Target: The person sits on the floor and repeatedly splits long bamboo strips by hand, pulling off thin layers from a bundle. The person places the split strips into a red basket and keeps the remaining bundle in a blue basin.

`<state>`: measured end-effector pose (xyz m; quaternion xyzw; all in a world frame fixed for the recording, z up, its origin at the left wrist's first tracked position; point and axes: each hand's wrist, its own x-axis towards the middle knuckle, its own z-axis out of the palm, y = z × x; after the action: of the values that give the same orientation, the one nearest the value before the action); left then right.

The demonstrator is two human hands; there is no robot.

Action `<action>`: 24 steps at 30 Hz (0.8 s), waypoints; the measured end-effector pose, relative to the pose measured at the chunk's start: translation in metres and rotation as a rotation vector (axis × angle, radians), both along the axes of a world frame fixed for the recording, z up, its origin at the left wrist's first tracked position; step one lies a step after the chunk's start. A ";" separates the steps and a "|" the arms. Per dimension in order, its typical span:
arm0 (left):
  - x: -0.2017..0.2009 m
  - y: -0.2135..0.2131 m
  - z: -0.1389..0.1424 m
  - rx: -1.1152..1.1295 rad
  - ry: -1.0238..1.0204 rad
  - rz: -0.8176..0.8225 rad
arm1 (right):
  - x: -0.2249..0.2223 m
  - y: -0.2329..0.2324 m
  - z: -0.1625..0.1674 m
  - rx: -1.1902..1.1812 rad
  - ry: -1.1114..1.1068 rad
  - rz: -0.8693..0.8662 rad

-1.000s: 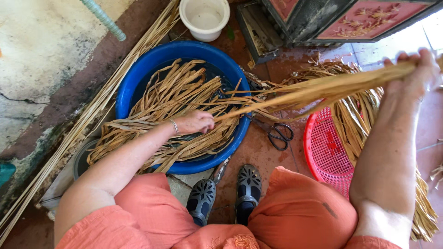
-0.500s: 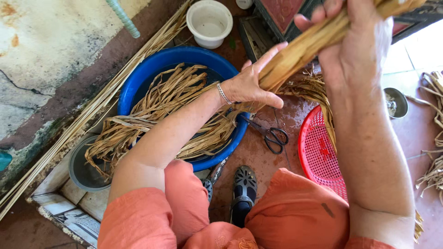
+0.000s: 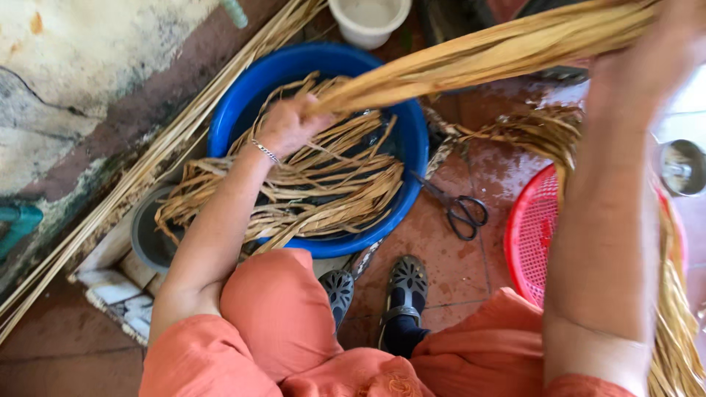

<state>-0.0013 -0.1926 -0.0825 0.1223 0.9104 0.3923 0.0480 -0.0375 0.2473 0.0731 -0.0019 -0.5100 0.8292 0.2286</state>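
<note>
Over blue basin [image 3: 412,140], hands grip reed bundle [image 3: 500,51]

one blue basin [image 3: 412,158], one red basket [image 3: 533,239], one pair of scissors [image 3: 460,209], one white bucket [image 3: 368,22], two dark shoes [image 3: 408,283], two hands: left hand [image 3: 290,125], right hand [image 3: 654,55].

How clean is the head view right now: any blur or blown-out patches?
Head view: right hand and forearm are motion-blurred at top right; bright overexposed floor beside them; left hand, basin and scissors stay sharp; the bundle is slightly soft.
</note>
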 end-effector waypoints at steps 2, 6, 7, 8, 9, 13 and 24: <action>-0.006 -0.018 -0.019 -0.248 0.233 0.142 | -0.001 -0.041 -0.050 0.320 0.092 -0.161; -0.017 -0.036 -0.076 -0.499 0.060 0.281 | 0.011 -0.119 -0.155 0.900 0.096 -0.229; -0.015 -0.036 -0.094 -0.526 0.001 0.259 | 0.015 -0.136 -0.183 0.829 0.146 -0.169; -0.013 -0.035 -0.113 -0.542 -0.046 0.213 | 0.018 -0.156 -0.212 0.569 0.141 -0.068; -0.008 -0.031 -0.133 -0.544 -0.039 0.145 | 0.025 -0.160 -0.234 1.175 0.268 -0.092; 0.046 -0.019 -0.208 -0.720 0.103 0.000 | 0.056 -0.201 -0.328 1.579 -0.056 0.126; 0.095 -0.014 -0.305 -0.692 -0.792 -0.163 | 0.113 -0.227 -0.444 1.718 -0.752 1.011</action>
<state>0.0936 -0.2068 -0.3875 0.0122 0.8864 0.0801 0.4558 0.0756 0.0202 -0.3707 0.1159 -0.9034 0.1364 -0.3896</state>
